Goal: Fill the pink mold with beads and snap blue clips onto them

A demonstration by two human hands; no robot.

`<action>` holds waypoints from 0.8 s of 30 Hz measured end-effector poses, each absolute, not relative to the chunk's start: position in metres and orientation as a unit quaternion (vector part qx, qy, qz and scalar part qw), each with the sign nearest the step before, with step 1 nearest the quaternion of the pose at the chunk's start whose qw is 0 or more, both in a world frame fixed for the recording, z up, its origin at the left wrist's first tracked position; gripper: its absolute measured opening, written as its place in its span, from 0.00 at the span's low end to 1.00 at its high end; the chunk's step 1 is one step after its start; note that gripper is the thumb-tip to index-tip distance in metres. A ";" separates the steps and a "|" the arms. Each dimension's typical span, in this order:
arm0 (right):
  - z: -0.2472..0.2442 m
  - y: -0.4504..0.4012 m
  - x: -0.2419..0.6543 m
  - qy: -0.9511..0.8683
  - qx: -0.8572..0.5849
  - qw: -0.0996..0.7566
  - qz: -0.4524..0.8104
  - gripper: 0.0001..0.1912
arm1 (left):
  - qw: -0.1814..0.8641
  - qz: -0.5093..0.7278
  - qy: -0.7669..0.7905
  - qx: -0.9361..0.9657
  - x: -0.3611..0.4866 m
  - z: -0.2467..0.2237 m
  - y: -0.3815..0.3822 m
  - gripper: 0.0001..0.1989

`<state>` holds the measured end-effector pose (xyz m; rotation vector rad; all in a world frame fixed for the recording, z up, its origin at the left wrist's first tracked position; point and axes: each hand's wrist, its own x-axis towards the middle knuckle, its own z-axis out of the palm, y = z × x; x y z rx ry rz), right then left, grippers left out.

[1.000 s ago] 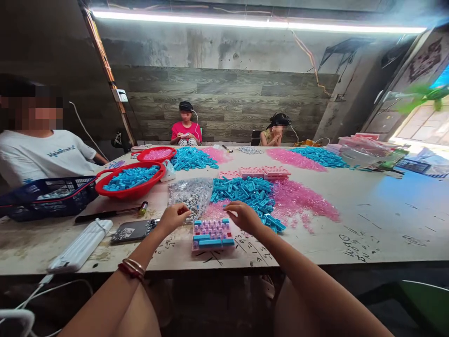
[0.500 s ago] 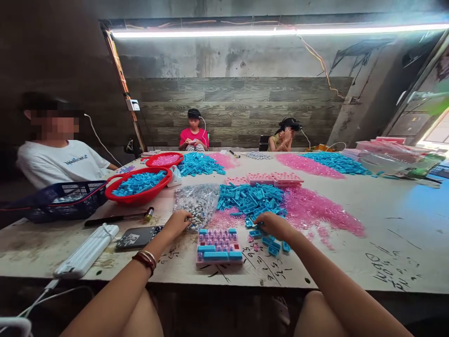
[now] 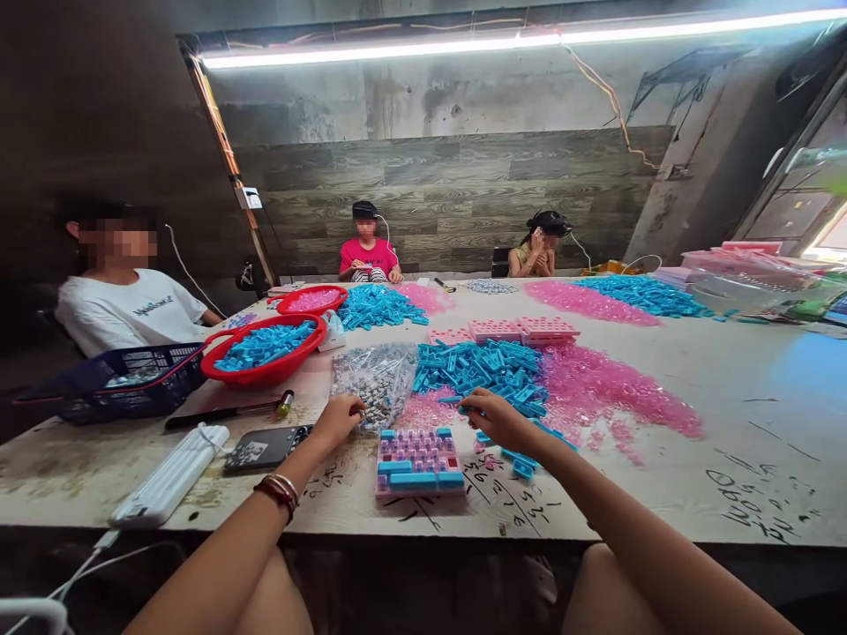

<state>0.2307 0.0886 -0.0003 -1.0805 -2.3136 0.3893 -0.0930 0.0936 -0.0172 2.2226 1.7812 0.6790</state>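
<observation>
My left hand [image 3: 340,422] is closed, fingertips together against the near edge of a clear plastic bag [image 3: 374,366] of small grey-white parts. Whatever is between those fingers is too small to make out. My right hand [image 3: 498,416] pinches a blue plastic keycap [image 3: 466,408] over the small pink pieces. Between my hands lies a pink keyboard-like block [image 3: 421,489], partly fitted with blue caps and clear pinkish ones. Just beyond my right hand rises a heap of blue keycaps [image 3: 486,366]; a few loose blue caps [image 3: 521,464] lie below it.
Clear pink pieces [image 3: 609,388] spread to the right, with pink trays [image 3: 496,330] behind. At left are a red basket [image 3: 268,375] of blue pieces, a dark basket [image 3: 132,406], a hammer [image 3: 231,411], a phone [image 3: 265,448] and a white power strip [image 3: 168,476]. Three people sit around the table.
My right hand has moved slightly left and up from the loose blue keycaps, with a blue keycap at its fingertips. My left hand stays by the bag. The view has tilted slightly.
</observation>
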 end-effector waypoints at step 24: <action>0.015 0.057 0.202 -0.887 -0.340 0.247 0.189 0.12 | 0.306 0.158 0.508 0.790 -0.056 0.013 0.045 0.08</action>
